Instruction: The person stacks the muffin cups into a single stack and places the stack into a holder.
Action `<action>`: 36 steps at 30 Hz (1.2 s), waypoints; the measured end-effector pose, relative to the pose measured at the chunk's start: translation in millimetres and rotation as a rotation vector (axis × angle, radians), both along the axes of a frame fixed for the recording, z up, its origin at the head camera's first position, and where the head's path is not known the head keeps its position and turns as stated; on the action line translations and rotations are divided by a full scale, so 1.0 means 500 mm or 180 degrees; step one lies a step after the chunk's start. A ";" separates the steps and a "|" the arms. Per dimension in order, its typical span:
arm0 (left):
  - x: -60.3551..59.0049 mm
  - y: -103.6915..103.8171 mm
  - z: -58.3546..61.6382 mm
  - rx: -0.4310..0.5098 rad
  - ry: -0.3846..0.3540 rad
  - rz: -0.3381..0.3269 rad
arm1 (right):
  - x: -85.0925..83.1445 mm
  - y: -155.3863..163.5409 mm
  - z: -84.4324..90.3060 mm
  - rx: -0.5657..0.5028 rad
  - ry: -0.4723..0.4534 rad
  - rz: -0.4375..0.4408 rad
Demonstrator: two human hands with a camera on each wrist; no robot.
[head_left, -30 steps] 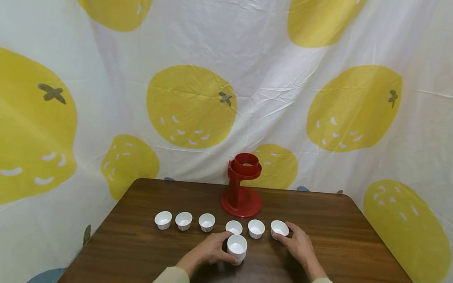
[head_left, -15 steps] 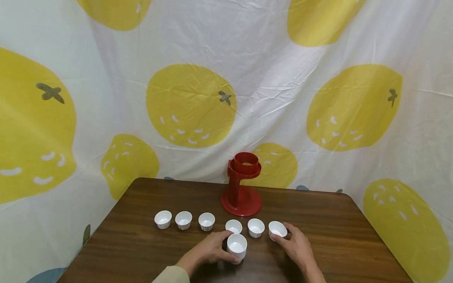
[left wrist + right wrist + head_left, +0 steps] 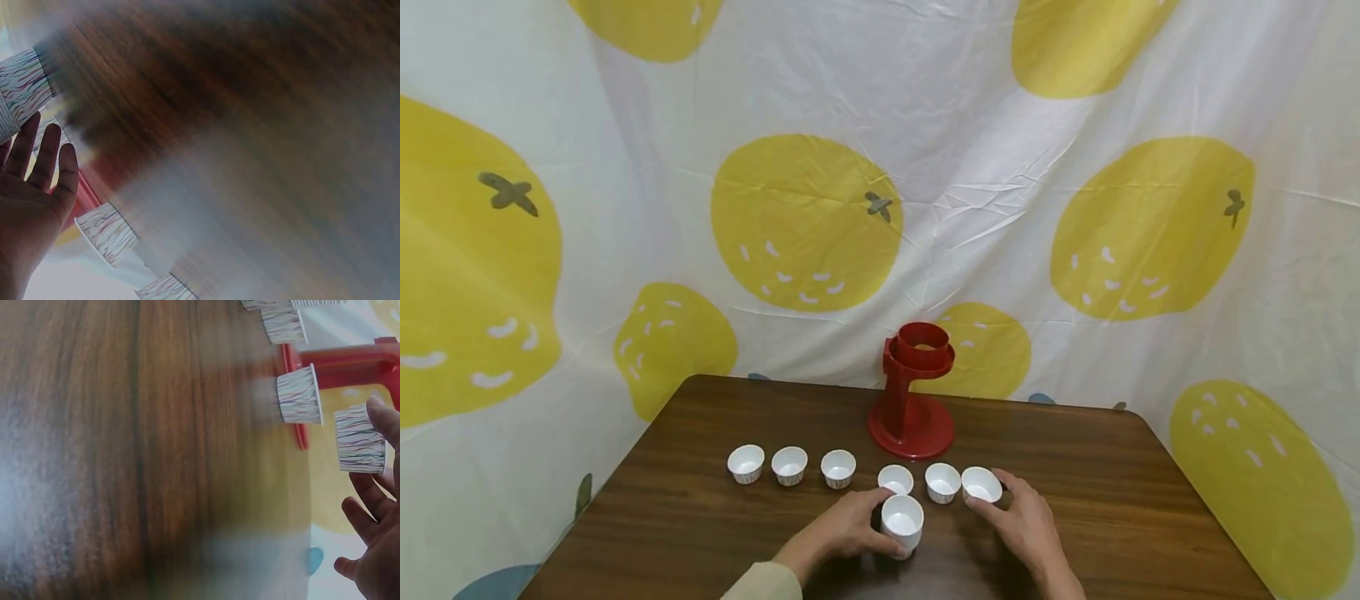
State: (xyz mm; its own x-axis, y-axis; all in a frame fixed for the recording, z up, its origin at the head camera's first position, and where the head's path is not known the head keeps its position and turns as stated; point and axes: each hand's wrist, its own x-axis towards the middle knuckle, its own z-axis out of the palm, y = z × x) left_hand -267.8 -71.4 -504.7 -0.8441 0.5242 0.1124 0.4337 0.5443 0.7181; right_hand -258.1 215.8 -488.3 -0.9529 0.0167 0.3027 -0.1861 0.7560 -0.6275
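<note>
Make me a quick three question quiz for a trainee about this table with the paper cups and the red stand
1. True or false: the right hand touches the rightmost cup of the row.
2. How many white paper cups stand on the table in the head view? A) five B) seven C) nine
3. Fill in: the left hand holds the front cup, which stands nearer the person than the ____ of cups.

Key: 1 true. 2 B. 3 row; the red stand is behind that row.
</note>
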 end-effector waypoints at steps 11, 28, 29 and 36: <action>-0.001 0.000 0.004 -0.0019 0.0010 0.0009 | 0.003 -0.034 0.024 -0.0096 0.0220 0.0158; 0.003 0.001 0.005 -0.0032 -0.0001 0.0025 | 0.012 -0.060 0.040 -0.0118 0.0312 0.0282; 0.004 0.001 0.006 -0.0028 -0.0004 0.0022 | 0.013 -0.061 0.041 -0.0116 0.0326 0.0286; 0.004 0.001 0.007 -0.0034 0.0025 0.0014 | 0.015 -0.076 0.048 -0.0199 0.0274 0.0300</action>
State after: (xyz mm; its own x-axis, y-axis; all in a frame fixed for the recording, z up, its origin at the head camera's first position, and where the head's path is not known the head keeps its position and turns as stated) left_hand -265.9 -70.8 -501.4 -0.8456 0.5217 0.1136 0.4369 0.5538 0.7088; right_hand -250.4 177.7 -464.3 -0.9218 -0.0502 0.3845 -0.3095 0.6926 -0.6515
